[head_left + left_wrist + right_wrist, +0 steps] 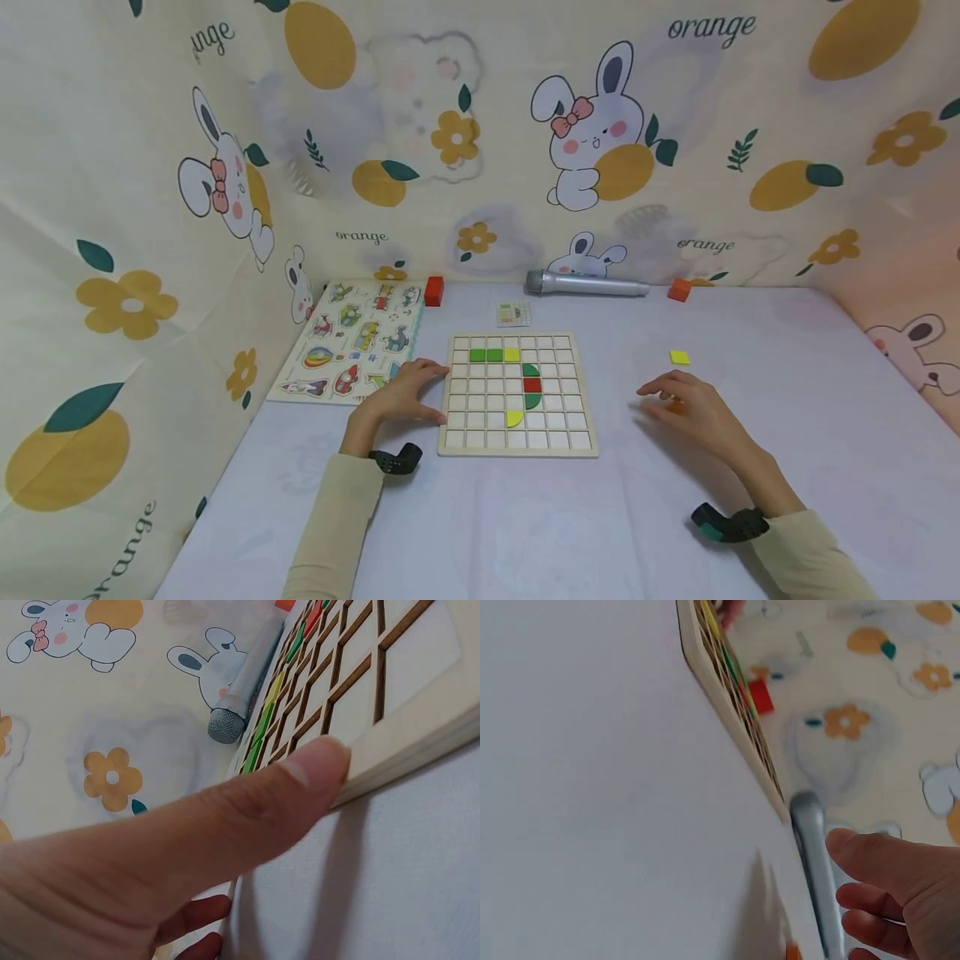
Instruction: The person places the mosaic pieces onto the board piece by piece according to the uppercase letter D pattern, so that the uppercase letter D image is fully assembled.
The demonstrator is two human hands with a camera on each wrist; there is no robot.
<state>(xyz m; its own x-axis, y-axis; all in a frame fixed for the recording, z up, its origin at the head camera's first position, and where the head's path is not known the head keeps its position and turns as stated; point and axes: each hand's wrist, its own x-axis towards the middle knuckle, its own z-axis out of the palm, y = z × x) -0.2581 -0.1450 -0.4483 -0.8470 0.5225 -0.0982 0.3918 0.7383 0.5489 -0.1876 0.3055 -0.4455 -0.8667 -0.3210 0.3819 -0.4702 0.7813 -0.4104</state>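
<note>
A square wooden grid board (517, 452) lies on the table, with green, yellow and red pieces in some of its cells. My left hand (405, 396) is at its left side, fingers spread; the thumb touches the board's edge in the left wrist view. To the right of the board, my right hand (693, 417) hovers with thumb and fingers apart and loosely bent. Partly hidden by this hand is an orange piece (677, 408), also showing at the bottom of the right wrist view. Just beyond the hand lies a yellow square piece (679, 357).
A picture puzzle board (300, 372) lies at the back left, beside a red block (434, 292). Behind the grid board are a small pattern card (513, 314) and a silver microphone (592, 285). Another red block (679, 289) stands back right. Printed cloth walls (480, 208) surround the table.
</note>
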